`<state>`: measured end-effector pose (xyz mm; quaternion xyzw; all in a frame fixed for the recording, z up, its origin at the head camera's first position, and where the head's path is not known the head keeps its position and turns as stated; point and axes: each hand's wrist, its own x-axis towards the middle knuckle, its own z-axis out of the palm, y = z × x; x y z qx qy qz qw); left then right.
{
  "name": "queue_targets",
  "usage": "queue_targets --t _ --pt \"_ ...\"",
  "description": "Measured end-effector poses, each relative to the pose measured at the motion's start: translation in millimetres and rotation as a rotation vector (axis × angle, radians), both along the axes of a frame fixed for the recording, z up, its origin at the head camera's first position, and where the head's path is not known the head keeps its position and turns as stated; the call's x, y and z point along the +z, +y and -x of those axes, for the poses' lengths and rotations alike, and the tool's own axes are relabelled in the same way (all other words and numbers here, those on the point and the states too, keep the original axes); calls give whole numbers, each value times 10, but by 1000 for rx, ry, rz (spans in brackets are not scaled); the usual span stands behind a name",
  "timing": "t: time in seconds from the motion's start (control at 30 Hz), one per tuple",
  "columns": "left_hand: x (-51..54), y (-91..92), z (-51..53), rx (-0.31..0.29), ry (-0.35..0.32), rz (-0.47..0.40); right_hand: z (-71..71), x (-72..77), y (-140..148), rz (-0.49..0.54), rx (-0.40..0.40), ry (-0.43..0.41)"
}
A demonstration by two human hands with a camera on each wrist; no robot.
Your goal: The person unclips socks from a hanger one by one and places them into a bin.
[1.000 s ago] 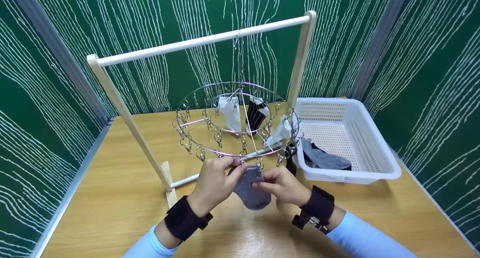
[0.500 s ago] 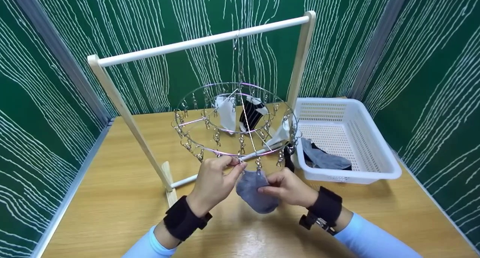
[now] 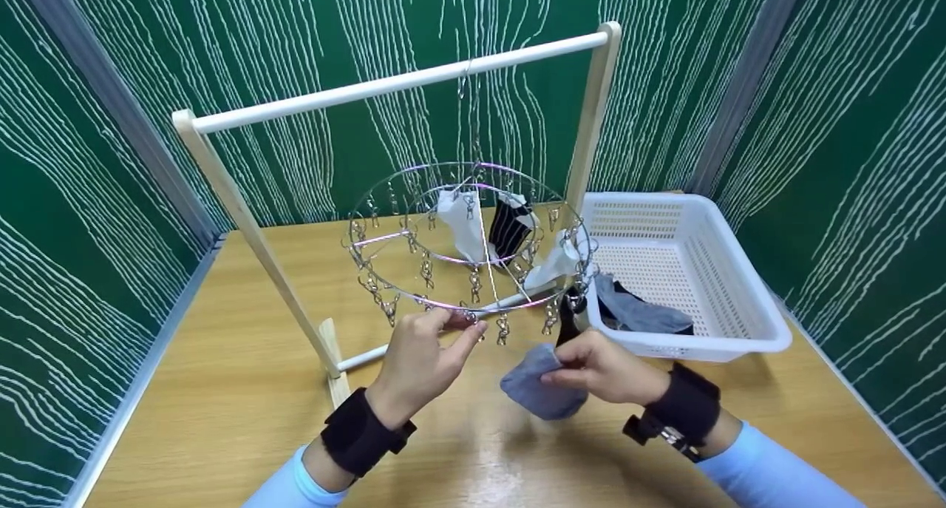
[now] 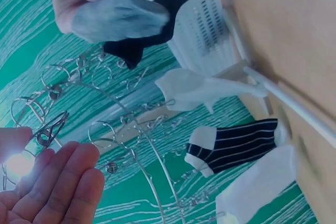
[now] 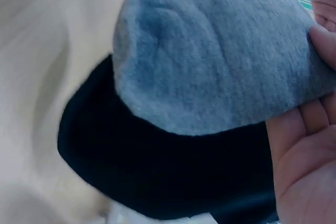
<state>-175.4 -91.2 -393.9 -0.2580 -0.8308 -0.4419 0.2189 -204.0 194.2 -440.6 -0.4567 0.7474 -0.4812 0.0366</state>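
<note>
My left hand pinches a metal clip at the front edge of the round clip hanger. In my right hand is a grey sock, pinched between thumb and fingers, to the right of the front clips and apart from them. The right wrist view shows the grey sock in front of a black sock. On the hanger's far side hang a white sock and a black striped sock; another white sock hangs at its right.
The hanger hangs from the white bar of a wooden stand. At the right, a white basket holds grey and black socks. Green walls with white lines surround the wooden table.
My right hand has moved right with the grey sock, away from the front clips. My left hand has stayed nearly still at its clip. The hanger has swung slightly.
</note>
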Motion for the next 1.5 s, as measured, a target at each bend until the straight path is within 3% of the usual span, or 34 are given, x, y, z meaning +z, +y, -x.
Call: queue_targets --t 0.33,0.57,0.67,0.83,1.07,1.27,1.5 --pt "1 -12 22 -14 10 0 12 317 370 -76 -42 11" --pt "3 -11 27 -16 28 2 70 522 646 -45 -94 22" --pt "-3 -8 34 -14 41 -1 109 605 749 -55 -153 33" --pt "-11 -9 37 -10 43 -19 199 734 880 -124 -321 31" --pt "-16 -15 34 -5 36 -25 402 786 984 -218 -488 71" --pt "-22 -17 35 -5 41 -27 624 788 1096 -359 -603 73" --pt "-25 -25 42 -5 41 -25 895 705 1271 -459 -668 197"
